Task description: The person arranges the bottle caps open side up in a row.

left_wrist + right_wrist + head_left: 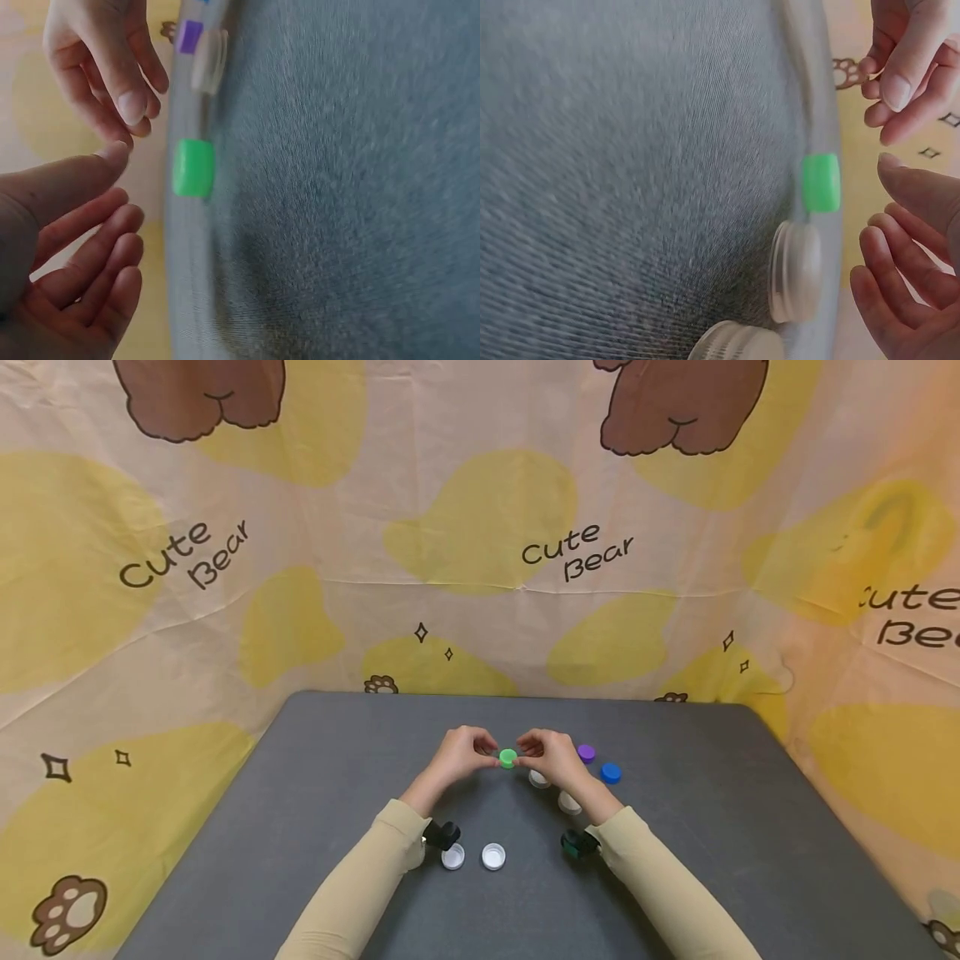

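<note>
A small green cap [507,758] sits on the grey table, between my two hands in the head view. My left hand [463,752] is to its left and my right hand [551,755] to its right, fingers loosely bent. Both wrist views show the green cap [193,168] apart from the fingers, with nothing held in either hand. The left thumb [90,169] points toward the other hand's fingertips. Under and beside the right hand stand two white round lids [796,271], partly covered by that hand and forearm in the head view.
Right of the right hand lie a purple cap [586,753] and a blue cap [611,772]. Nearer the body, between the forearms, are two white round lids, one [453,857] beside the left wrist camera and another [492,857]. A printed cloth hangs behind the table [360,727].
</note>
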{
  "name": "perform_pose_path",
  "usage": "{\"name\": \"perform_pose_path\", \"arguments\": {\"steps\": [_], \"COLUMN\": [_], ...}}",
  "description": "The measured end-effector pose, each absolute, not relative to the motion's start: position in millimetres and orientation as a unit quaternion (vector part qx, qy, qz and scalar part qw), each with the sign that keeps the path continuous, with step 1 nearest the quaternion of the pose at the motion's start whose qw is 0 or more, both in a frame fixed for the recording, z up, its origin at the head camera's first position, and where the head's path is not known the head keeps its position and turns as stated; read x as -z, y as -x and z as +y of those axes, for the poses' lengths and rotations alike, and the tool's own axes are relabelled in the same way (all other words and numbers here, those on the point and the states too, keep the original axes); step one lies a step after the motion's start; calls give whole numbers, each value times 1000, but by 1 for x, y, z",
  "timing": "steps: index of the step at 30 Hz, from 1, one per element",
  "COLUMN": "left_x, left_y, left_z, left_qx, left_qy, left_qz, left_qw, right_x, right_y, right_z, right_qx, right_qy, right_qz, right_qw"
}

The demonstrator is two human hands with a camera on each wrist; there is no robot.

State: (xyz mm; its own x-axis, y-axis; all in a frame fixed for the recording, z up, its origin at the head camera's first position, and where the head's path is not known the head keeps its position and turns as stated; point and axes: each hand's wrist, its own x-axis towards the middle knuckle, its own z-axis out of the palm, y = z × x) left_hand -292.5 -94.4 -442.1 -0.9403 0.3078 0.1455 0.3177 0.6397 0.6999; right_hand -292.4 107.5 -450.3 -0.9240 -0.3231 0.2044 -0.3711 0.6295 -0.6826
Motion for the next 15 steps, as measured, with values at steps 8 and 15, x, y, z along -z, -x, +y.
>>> {"name": "perform_pose_path", "arguments": {"steps": [8, 15], "left_x": [453, 458], "left_y": [310, 317], "left_z": [-89, -84], "left_qx": [386, 390], "left_qy": [163, 155], "left_qz": [-908, -907], "left_qw": [-13, -37], "right_x": [466, 472], "right_y": [309, 317], "right_z": [108, 106], "right_qx": [-391, -391], "right_qy": [-165, -157], "right_qz": [-905, -907], "right_qw": [19, -4]}}
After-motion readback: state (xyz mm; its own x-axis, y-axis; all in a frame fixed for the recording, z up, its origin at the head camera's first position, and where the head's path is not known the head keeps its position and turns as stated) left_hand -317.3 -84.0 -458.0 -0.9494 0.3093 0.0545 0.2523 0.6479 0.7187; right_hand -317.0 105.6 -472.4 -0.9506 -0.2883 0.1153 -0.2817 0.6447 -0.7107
